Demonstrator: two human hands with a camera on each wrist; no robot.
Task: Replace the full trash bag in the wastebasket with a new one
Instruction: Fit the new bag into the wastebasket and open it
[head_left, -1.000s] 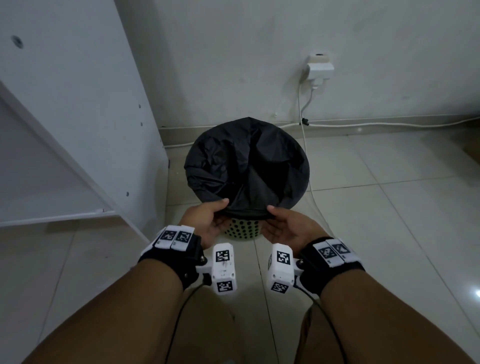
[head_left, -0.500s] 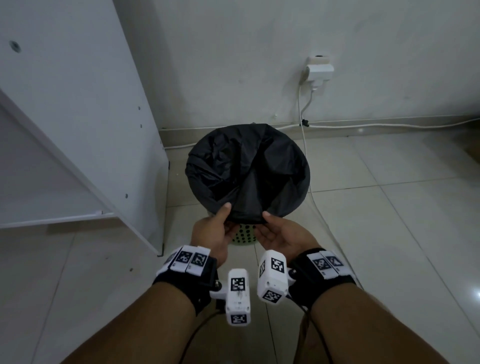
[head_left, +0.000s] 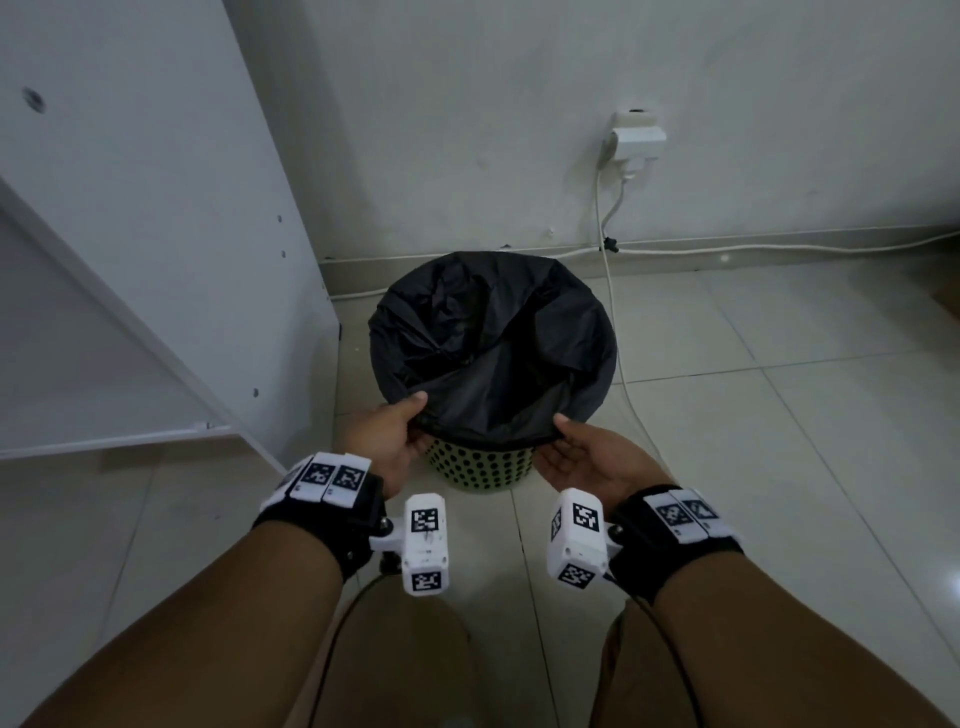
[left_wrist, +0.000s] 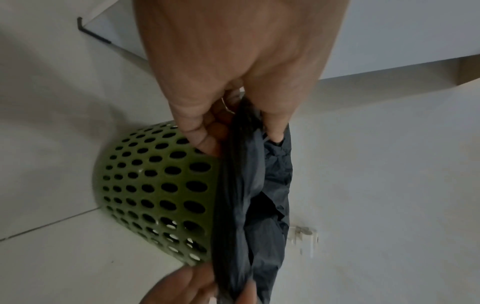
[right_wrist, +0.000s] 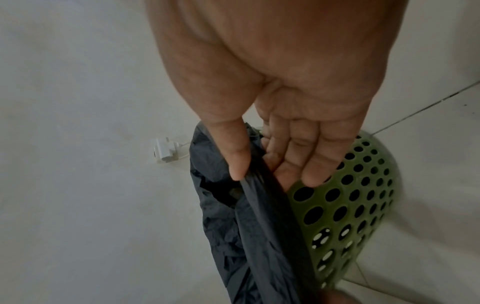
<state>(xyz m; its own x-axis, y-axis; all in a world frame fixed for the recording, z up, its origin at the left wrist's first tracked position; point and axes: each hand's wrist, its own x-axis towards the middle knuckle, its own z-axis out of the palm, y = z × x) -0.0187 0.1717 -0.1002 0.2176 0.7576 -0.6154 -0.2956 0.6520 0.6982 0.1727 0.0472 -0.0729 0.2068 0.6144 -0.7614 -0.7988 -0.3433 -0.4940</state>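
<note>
Both hands — left (head_left: 392, 441), right (head_left: 584, 460) — pinch the bag (head_left: 493, 343) hem at the basket (head_left: 480, 467) rim. Likely the new liner, nearly fitted — only this near edge remains.

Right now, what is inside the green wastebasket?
A black trash bag lines the green wastebasket; both hands pinch its near edge. The bag's folds hide whatever may lie inside.

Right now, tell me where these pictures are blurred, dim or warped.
Head view: dim, straight white cabinet edges bowed by the wide lens. Left wrist view: right hand smeared at the bottom edge. Right wrist view: dim, black trash bag folds soft.
</note>
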